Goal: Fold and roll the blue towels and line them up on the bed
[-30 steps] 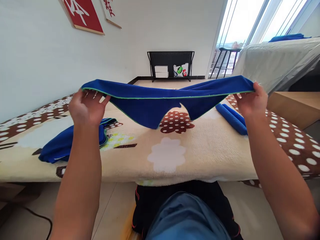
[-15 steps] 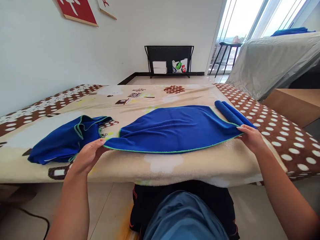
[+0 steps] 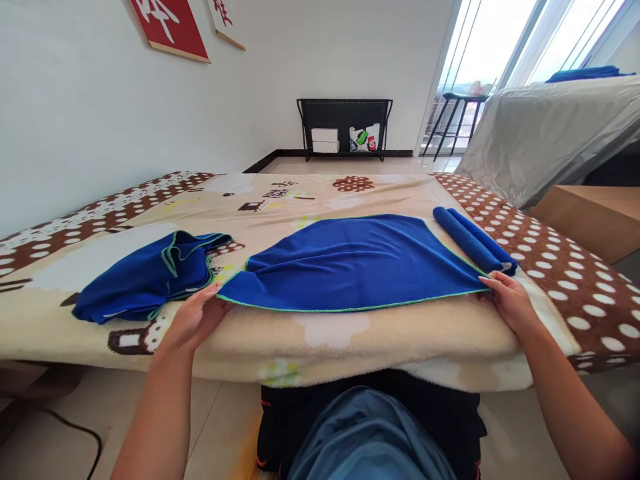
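Observation:
A blue cloth (image 3: 350, 267) with green stitched edges lies spread across the bed, a few creases running over its left half. My left hand (image 3: 197, 317) pinches its near left corner. At the near right corner, the thumb and fingers of my right hand (image 3: 507, 300) are closed on the edge. Between the two hands the near edge bows slightly towards me. Left of the spread cloth sits a crumpled heap of blue cloths (image 3: 140, 277) with the same green edging. Beyond my right hand are rolled blue cloths (image 3: 473, 237), side by side.
The bed carries a beige patterned blanket (image 3: 330, 333) with brown polka-dot borders (image 3: 575, 280). On the right stand a cardboard box (image 3: 590, 213) and a plastic-covered piece of furniture (image 3: 545, 133). A black rack (image 3: 345, 117) is by the far wall.
The near edge of the spread cloth has come down closer to the blanket, with both hands still holding its corners. The whole view has shifted slightly.

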